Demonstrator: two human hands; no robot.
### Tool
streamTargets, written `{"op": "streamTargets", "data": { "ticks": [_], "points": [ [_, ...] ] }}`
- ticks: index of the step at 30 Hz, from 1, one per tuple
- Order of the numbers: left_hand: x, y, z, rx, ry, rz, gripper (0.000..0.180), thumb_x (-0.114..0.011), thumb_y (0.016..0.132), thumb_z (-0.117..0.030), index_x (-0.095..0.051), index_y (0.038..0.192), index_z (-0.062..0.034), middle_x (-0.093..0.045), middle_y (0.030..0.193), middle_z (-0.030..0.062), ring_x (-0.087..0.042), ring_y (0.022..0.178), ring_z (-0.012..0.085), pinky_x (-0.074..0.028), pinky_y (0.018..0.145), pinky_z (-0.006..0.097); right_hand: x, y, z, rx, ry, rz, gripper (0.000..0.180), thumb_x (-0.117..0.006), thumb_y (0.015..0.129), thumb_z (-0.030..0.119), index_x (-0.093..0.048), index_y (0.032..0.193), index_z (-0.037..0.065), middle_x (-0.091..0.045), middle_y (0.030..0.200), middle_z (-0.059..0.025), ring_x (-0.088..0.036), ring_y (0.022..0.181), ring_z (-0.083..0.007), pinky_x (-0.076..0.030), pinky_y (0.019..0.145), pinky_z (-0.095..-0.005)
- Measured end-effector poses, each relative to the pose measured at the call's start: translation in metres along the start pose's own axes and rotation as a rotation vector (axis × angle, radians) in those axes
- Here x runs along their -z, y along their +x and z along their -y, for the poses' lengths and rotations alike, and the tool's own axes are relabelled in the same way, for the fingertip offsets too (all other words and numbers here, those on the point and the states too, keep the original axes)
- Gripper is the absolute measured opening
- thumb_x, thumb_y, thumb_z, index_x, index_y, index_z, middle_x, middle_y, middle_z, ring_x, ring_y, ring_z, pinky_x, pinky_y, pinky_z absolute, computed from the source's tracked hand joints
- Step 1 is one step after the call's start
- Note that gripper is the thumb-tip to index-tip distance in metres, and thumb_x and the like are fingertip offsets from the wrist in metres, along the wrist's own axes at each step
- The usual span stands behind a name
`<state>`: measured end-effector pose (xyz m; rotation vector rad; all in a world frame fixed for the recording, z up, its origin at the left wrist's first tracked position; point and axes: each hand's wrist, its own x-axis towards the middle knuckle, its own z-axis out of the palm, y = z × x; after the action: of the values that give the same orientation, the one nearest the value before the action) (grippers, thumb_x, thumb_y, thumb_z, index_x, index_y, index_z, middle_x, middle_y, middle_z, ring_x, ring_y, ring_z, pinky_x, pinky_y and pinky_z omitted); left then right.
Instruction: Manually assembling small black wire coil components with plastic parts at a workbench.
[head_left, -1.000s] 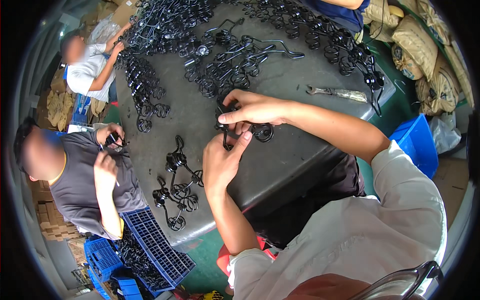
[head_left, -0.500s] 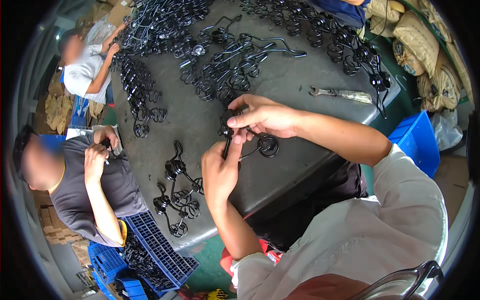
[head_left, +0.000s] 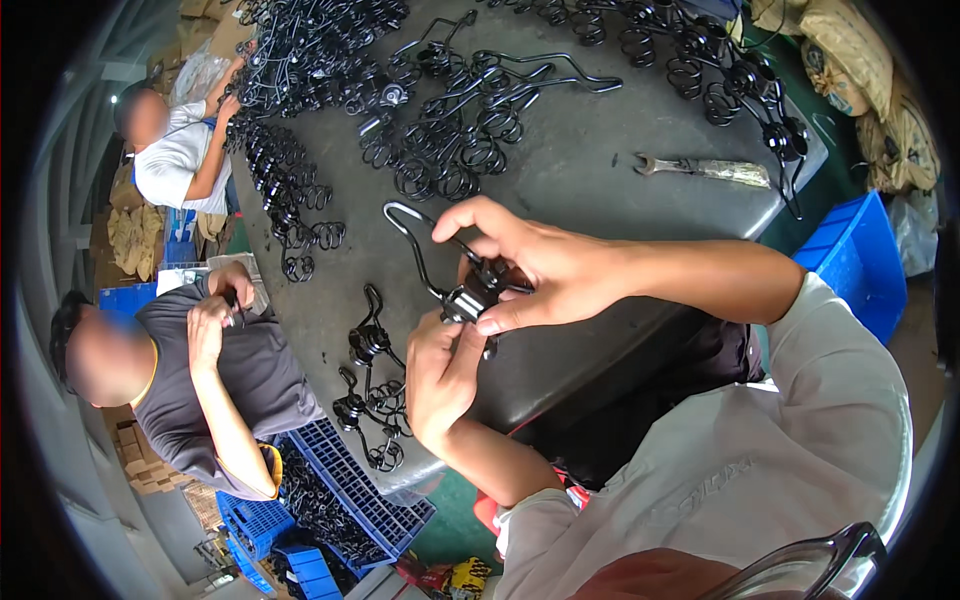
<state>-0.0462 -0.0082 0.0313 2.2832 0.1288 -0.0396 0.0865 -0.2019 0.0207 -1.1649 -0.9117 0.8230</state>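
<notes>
Black metal, the bent wire part point(head_left: 465, 303) is pinched by my left hand point(head_left: 438, 378) and my right hand point(head_left: 560, 268) over the table point(head_left: 600, 180), seemingly unfinished, while a few similar pieces point(head_left: 370, 342) lie at near left and many more in the far heap point(head_left: 320, 60).

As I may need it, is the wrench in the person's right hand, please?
No, the wrench lies on the table; the right hand holds a black wire part.

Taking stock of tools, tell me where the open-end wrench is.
In the head view, the open-end wrench lies at upper right on the dark tabletop, beyond the right forearm and just left of the nearest black wire parts.
</notes>
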Motion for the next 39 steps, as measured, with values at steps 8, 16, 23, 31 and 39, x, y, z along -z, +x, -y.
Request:
{"op": "streamTargets", "data": {
  "ticks": [8,16,23,31,39],
  "points": [
    [-0.032,0.018,-0.001,-0.197,-0.017,-0.346,0.038,-0.051,0.109,-0.029,-0.069,0.100,0.0032,-0.062,0.083,0.0056,-0.051,0.079,0.0131,-0.042,0.072,0.031,0.011,0.008,-0.001,0.120,0.036,-0.111,0.077,-0.071,0.092,-0.005,-0.023,0.150,0.012,-0.058,0.118,-0.0101,-0.060,0.107,-0.0137,-0.051,0.087,-0.0296],
    [-0.037,0.025,-0.012,-0.366,0.099,-0.459,0.040,-0.048,0.108,-0.025,-0.058,0.075,-0.0038,-0.060,0.069,0.0066,-0.056,0.069,0.0266,-0.043,0.082,0.041,0.012,0.006,-0.001,0.194,0.092,-0.088,0.076,-0.072,0.093,0.000,-0.024,0.151,0.012,-0.058,0.119,-0.0097,-0.059,0.107,-0.0126,-0.050,0.088,-0.0280],
    [-0.046,0.026,-0.014,-0.365,0.052,-0.651,0.045,-0.048,0.108,-0.029,-0.054,0.071,-0.0038,-0.053,0.063,0.0056,-0.052,0.067,0.0252,-0.041,0.076,0.039,0.013,0.008,-0.007,0.386,0.125,-0.215,0.059,-0.075,0.094,0.019,-0.038,0.138,0.006,-0.059,0.110,-0.0071,-0.059,0.101,-0.0145,-0.046,0.094,-0.0331],
    [-0.044,0.029,-0.001,-0.381,0.012,-0.665,0.047,-0.047,0.110,-0.027,-0.052,0.071,-0.0002,-0.056,0.071,0.0075,-0.051,0.067,0.0155,-0.041,0.063,0.030,0.020,0.009,0.001,0.369,-0.453,-0.344,0.030,-0.052,0.108,0.027,-0.056,0.094,0.001,-0.053,0.078,-0.0087,-0.053,0.073,-0.0224,-0.043,0.067,-0.0377],
    [-0.048,0.028,-0.006,-0.394,-0.021,-0.627,0.047,-0.047,0.110,-0.027,-0.052,0.072,0.0002,-0.057,0.072,0.0077,-0.052,0.066,0.0152,-0.041,0.063,0.030,0.024,0.008,-0.006,0.585,-0.674,-0.345,0.027,-0.047,0.108,0.023,-0.052,0.095,-0.001,-0.053,0.080,-0.0151,-0.052,0.074,-0.0377,-0.043,0.070,-0.0480]
  ]
}}
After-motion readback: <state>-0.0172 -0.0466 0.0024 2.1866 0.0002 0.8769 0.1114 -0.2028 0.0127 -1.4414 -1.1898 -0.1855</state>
